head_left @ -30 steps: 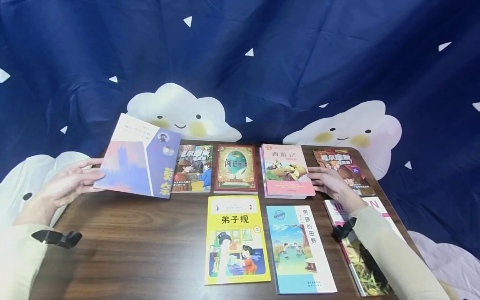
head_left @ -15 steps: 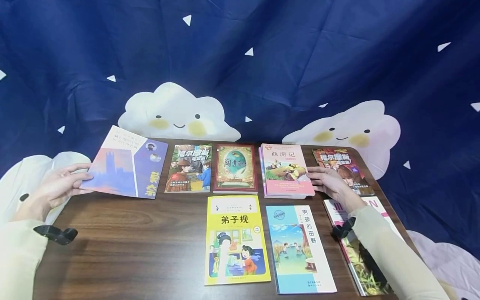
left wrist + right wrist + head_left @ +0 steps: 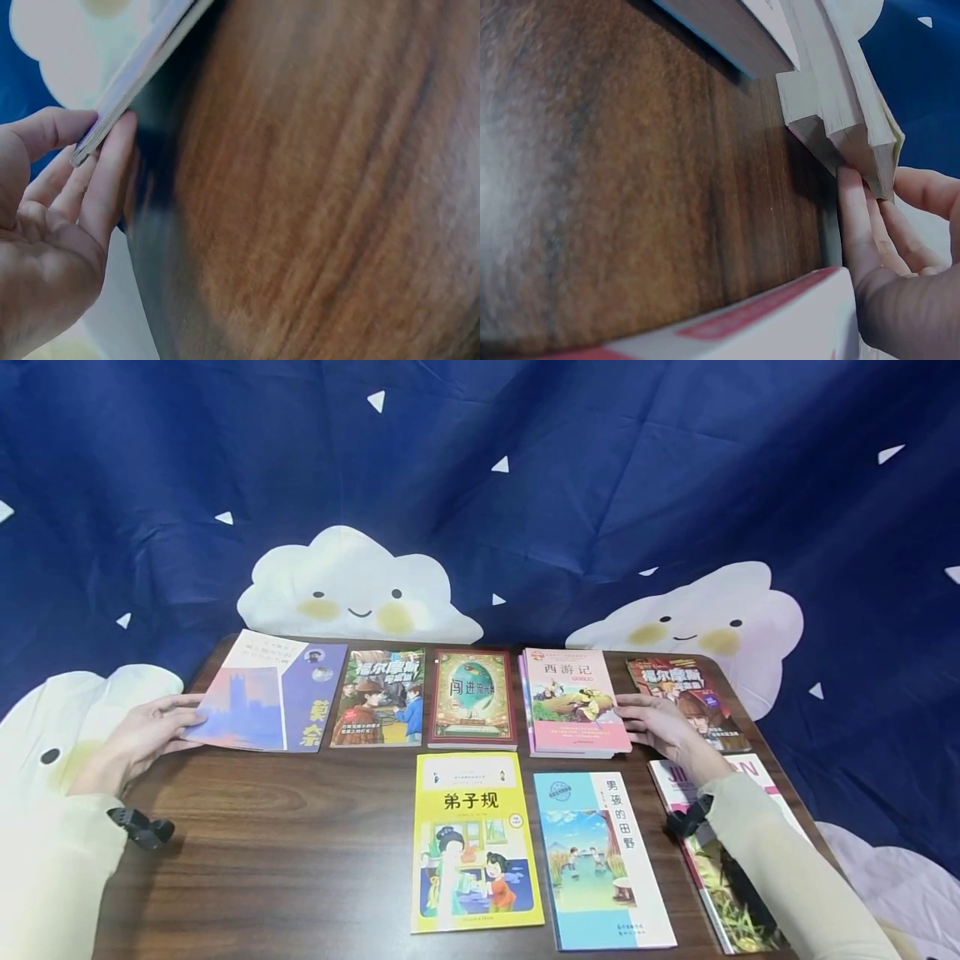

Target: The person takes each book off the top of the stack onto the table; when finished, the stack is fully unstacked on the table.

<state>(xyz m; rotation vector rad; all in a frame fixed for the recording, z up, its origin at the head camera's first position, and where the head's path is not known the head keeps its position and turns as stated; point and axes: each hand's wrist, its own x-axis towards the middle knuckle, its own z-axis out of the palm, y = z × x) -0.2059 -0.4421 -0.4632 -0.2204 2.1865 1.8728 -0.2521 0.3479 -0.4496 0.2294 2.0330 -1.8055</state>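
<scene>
At the left of the back row, my left hand pinches the lower left edge of a purple-and-white book. In the left wrist view, the thumb lies on one face of that book and a finger on the other. My right hand holds the right edge of a stack of books topped by a pink cover. The right wrist view shows the stack's page edges stepped toward the hand, with the thumb at the top cover and fingertips lower down.
On the brown table, a detective comic and a red-framed book lie between the hands. Nearer are a yellow book and a blue-and-white book. A magazine lies under the right forearm; another comic is behind the hand.
My left hand has moved left and lowered the purple book to the back row, then shifted slightly right. The detective comic has come fully into view. My right hand has stayed put.
</scene>
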